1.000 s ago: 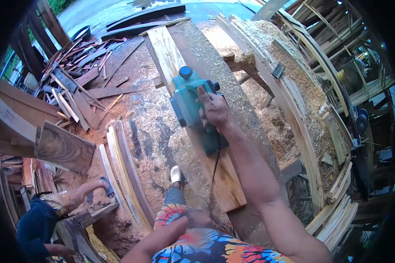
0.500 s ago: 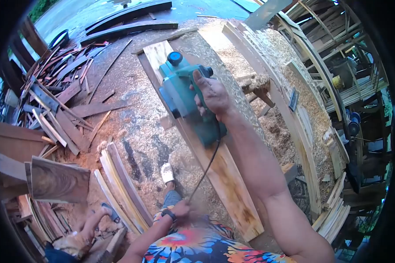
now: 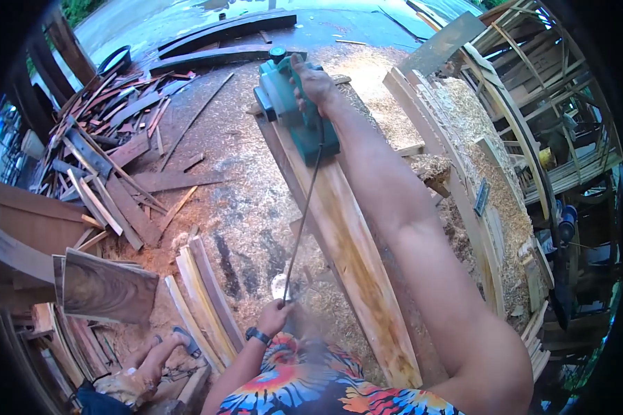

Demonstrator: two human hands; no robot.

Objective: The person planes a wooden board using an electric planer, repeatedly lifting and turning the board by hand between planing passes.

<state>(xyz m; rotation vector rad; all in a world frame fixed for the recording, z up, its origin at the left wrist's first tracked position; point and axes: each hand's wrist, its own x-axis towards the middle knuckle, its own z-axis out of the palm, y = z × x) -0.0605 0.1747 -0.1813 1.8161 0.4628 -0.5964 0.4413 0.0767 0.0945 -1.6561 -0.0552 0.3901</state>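
Note:
A teal electric planer (image 3: 301, 114) rests on the far end of a long wooden board (image 3: 356, 256). My right hand (image 3: 315, 84) is wrapped round the planer's handle, with the arm stretched out over the board. From the planer's rear a dark power cord (image 3: 302, 225) runs back towards me. My left hand (image 3: 275, 318), with a black watch on its wrist, is closed on the cord near my body, to the left of the board. The board's near part shows a pale surface with brown streaks. The planer's underside is hidden.
Wood shavings cover the ground. Scrap wood (image 3: 118, 131) is heaped at the left, with curved strips (image 3: 204, 297) standing nearer me. Another person's legs (image 3: 156, 360) show at the lower left. A long beam (image 3: 457, 187) and a shavings-covered bench run along the right.
My right hand has pushed the planer forward to the board's far end, straightening the arm. My left hand has moved slightly up and left with the cord, which is drawn straighter.

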